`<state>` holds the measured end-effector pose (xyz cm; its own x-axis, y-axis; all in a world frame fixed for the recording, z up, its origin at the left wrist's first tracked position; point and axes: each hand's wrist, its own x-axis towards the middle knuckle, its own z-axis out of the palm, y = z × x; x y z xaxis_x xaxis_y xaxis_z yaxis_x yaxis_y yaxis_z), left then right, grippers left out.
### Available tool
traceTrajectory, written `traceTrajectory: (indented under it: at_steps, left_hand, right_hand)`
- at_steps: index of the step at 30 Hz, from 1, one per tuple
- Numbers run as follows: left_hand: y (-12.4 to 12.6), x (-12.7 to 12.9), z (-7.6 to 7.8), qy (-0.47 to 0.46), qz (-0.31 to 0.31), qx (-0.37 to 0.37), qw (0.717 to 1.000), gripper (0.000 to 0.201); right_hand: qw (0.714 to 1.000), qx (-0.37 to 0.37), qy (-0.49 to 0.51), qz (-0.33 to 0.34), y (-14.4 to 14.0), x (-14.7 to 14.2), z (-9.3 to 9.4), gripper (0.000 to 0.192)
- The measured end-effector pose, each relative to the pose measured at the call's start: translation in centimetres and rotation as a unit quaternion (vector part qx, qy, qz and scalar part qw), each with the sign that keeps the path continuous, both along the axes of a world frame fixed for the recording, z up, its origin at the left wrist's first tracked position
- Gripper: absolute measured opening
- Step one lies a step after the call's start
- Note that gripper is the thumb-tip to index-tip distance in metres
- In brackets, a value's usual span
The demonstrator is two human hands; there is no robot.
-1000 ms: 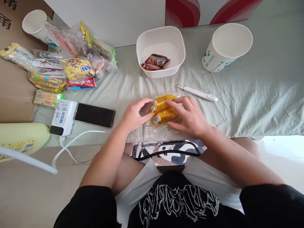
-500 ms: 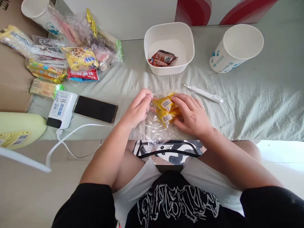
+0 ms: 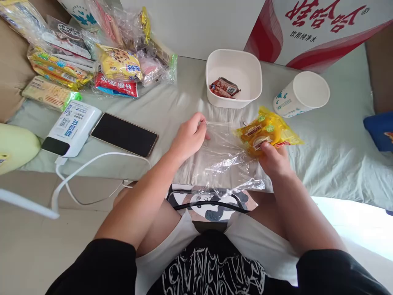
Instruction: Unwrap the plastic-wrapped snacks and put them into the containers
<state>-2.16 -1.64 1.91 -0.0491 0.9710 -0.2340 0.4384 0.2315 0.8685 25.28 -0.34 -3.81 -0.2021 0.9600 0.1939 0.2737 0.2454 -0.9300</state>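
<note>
My right hand [image 3: 276,160] grips yellow snack packets [image 3: 260,130], lifted to the right, with the thumb on top and the other fingers hidden beneath. A clear plastic bag [image 3: 219,157] lies spread between my hands and hangs over the front edge of the cloth. My left hand [image 3: 192,137] pinches the bag's left edge between thumb and fingers. Beyond my hands sits a white square bowl [image 3: 254,92] with brown-red snack packets [image 3: 225,87] inside. To its right a white paper cup [image 3: 290,98] leans on its side, tilted.
At the left are a pile of wrapped snacks [image 3: 118,63], a white power bank [image 3: 73,127] with a cable [image 3: 101,156], a black phone [image 3: 125,134] and a pale green bottle [image 3: 18,147]. A white-and-red box [image 3: 310,32] stands behind. A blue item [image 3: 380,129] is at the right.
My right hand has moved right with the yellow packets, which are now out of the clear bag. My left hand still holds the bag's edge. The camera view has shifted.
</note>
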Motion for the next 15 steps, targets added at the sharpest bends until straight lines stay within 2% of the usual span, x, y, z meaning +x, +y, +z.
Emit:
traceTrajectory:
  at_steps: [4, 6, 8, 10, 12, 14, 15]
  left_hand:
    - [-0.3, -0.6, 0.2, 0.071, -0.03, 0.008, 0.997, 0.014]
    - [-0.5, -0.7, 0.2, 0.102, -0.053, 0.006, 0.993, 0.014]
    - [-0.6, -0.7, 0.2, 0.129, -0.072, 0.011, 0.989, 0.016]
    - [-0.8, -0.6, 0.3, 0.135, -0.085, 0.014, 0.987, 0.017]
    - [-0.9, -0.7, 0.5, 0.125, -0.094, 0.013, 0.988, 0.016]
    - [-1.1, -0.8, 0.7, 0.112, -0.097, 0.012, 0.989, 0.015]
    - [-1.1, -0.9, 0.8, 0.107, -0.097, 0.012, 0.989, 0.015]
  right_hand:
    - [0.986, -0.069, 0.131, -0.077, -0.2, -0.4, 0.8, 0.044]
    - [0.976, -0.061, 0.165, -0.126, -0.3, -0.5, 1.7, 0.041]
    - [0.975, -0.037, 0.165, -0.142, 0.2, -0.5, 3.2, 0.04]
    - [0.986, -0.015, 0.113, -0.121, 1.7, -0.8, 5.2, 0.039]
    - [0.995, -0.001, 0.015, -0.103, 4.3, -1.6, 7.5, 0.038]
    - [0.986, 0.004, -0.107, -0.126, 7.5, -3.1, 9.8, 0.046]
    - [0.973, 0.006, -0.183, -0.144, 9.2, -4.1, 10.6, 0.049]
